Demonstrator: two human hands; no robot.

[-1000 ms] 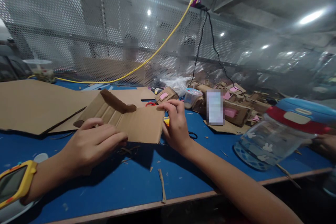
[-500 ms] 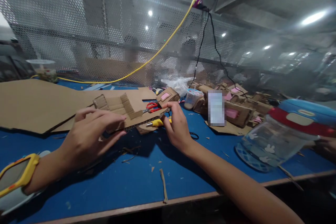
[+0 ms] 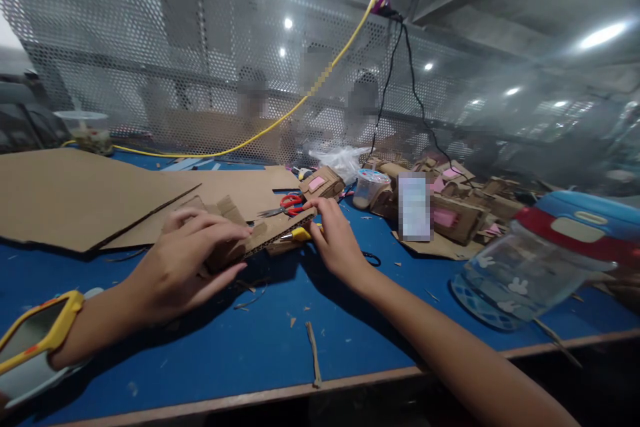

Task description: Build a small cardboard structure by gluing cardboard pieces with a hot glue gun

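Observation:
A folded cardboard piece [image 3: 274, 233] with a corrugated edge is held up between my two hands, over the blue table. My left hand [image 3: 183, 263] wraps its left part, thumb below and fingers on top, hiding some of the folded flaps. At the right end, my right hand [image 3: 336, 240] pinches the strip between thumb and fingers. Just behind the strip lie scissors [image 3: 291, 201] with red handles. A yellow-handled tool [image 3: 301, 234] with a metal tip shows beneath it, close to my right fingers.
Large cardboard sheets [image 3: 70, 197] cover the table's left side. A clear bottle [image 3: 510, 280] with a blue and red lid stands at right, beside a blurred phone-like screen [image 3: 415, 207] and a cardboard pile [image 3: 460, 213]. A plastic tub [image 3: 371, 188] and scraps lie about. People are behind the mesh.
My left hand has shifted slightly right along the cardboard. The piece has tilted, its right end now higher, and its flaps are more hidden. My right hand keeps its pinch.

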